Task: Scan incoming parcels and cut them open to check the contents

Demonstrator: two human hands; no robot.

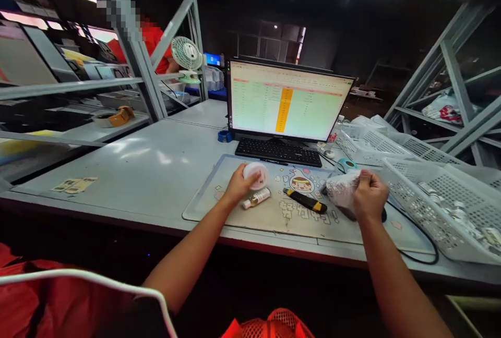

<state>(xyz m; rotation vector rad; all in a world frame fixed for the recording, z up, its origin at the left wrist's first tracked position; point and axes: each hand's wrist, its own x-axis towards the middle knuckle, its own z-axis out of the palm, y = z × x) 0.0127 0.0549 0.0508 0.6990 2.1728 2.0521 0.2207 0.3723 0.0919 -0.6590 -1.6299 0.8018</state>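
My left hand [238, 185] is closed round a round white jar [255, 175], with the thumb across its face, over the desk mat [270, 218]. Just below that jar lies a small bottle [257, 198] with a white cap and label. My right hand [368, 194] grips a crumpled piece of clear bubble wrap [343, 188] above the right part of the mat. A black and yellow utility knife [305, 201] rests on the mat between my hands. Part of a dark computer mouse [384, 215] shows behind my right hand.
A monitor [285, 100] and a black keyboard [277, 152] stand behind the mat. White perforated baskets [415, 197] line the right side, the nearest holding several small bottles. A blue tape roll [225, 136] sits left of the keyboard. A person in red [152, 40] is beyond the left shelving.
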